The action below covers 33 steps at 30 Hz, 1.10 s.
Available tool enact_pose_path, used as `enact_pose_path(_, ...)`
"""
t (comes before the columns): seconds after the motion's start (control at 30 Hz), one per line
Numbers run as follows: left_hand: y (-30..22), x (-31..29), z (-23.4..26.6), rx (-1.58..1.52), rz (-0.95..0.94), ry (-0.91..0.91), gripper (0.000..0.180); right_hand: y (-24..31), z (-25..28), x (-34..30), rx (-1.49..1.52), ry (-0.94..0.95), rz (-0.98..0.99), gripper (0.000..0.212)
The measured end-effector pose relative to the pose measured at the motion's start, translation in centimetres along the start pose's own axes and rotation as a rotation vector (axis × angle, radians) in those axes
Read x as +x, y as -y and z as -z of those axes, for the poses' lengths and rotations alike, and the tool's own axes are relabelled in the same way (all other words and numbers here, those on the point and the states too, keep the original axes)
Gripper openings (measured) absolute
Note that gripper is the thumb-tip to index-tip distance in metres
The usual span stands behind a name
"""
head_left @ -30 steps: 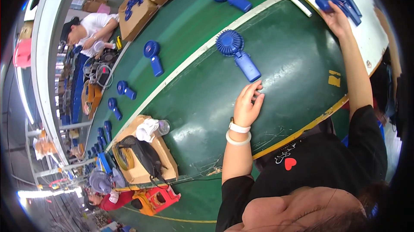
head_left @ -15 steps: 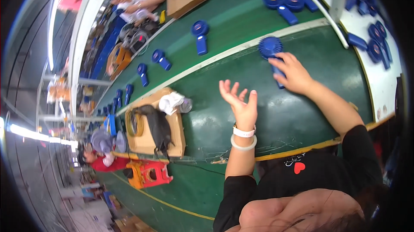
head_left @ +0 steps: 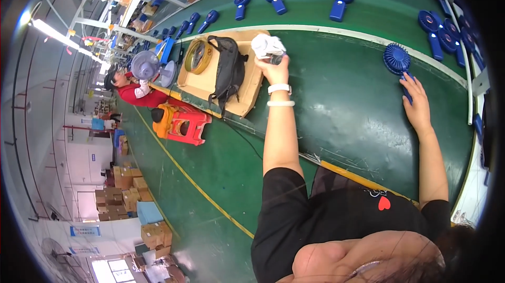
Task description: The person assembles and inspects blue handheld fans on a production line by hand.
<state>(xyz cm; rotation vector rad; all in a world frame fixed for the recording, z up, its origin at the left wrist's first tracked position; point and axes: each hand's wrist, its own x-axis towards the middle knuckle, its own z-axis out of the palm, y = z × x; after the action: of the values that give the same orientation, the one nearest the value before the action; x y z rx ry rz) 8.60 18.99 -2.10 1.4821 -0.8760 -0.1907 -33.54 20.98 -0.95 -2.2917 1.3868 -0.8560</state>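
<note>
My left hand (head_left: pixel 275 72) is closed around a small clear container (head_left: pixel 275 59) at the edge of a cardboard tray; its exact kind is hard to make out. A crumpled white cloth (head_left: pixel 267 45) sits against the container's far side. To the right, a blue handheld fan (head_left: pixel 396 58) lies on the green worktable (head_left: pixel 336 98) with its round grille up. My right hand (head_left: pixel 417 105) rests over this fan's handle, fingers stretched out and partly hiding it.
The cardboard tray (head_left: pixel 251 98) holds a black bag (head_left: pixel 230 67) and a yellow tape roll (head_left: pixel 198 55). Beyond a pale rail, several blue fans lie on the green belt (head_left: pixel 310 4). A co-worker in red (head_left: pixel 138 92) sits at the left, near a grey fan (head_left: pixel 145 65) and a red stool (head_left: pixel 190 125).
My left hand has gone from open in mid-air to the left, closing on the clear container by the cloth. My right hand stays at the fan. The view has swung left.
</note>
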Motion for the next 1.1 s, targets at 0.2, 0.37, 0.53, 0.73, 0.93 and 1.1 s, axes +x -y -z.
enact_pose_path(0.2,-0.1,0.5,-1.3,0.118,-0.014,-0.07,0.078,1.2,0.8,-0.2,0.026,0.121,0.146,0.057)
enact_pose_path(0.37,-2.8,-2.8,-3.4,-0.12,-0.087,0.264,0.06,1.3,-0.1,-0.5,0.02,-0.056,-0.005,0.061)
enact_pose_path(0.53,-8.5,-12.3,-6.0,-0.38,0.011,0.541,0.06,-0.7,-0.6,-1.1,-0.08,-0.049,-0.1,0.048)
enact_pose_path(0.73,-10.1,-19.9,-8.4,-0.488,0.0,0.849,0.077,-0.9,-1.2,0.1,1.055,-0.016,-0.565,0.041)
enact_pose_path(0.93,-11.5,-21.6,-9.6,-0.239,-0.174,1.012,0.09,-1.6,-0.9,-0.1,1.263,-0.07,-0.486,0.04)
enact_pose_path(1.1,-9.0,-18.6,-9.7,-0.655,0.177,1.205,0.076,-1.0,-0.7,0.1,1.326,-0.051,-0.5,0.037)
